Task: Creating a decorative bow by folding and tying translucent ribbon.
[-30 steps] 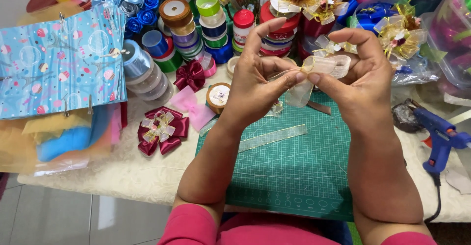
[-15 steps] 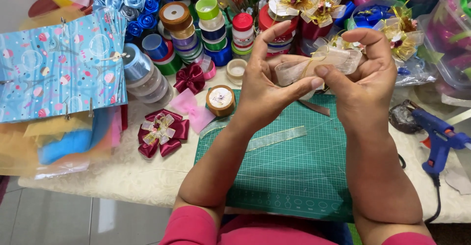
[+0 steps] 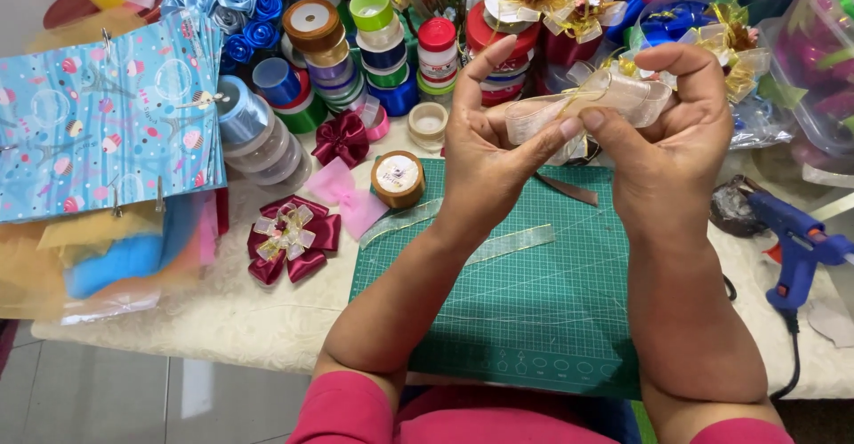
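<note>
Short pink sleeves, bare forearms

Head camera looks steeply down, close

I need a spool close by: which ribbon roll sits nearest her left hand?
The brown-rimmed roll lying flat at the green cutting mat's top-left corner, just beside the left hand. The other rolls are stacked farther back.

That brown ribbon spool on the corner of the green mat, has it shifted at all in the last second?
No. The brown ribbon spool stays on the green cutting mat's top-left corner, beside the pink bow.
</note>
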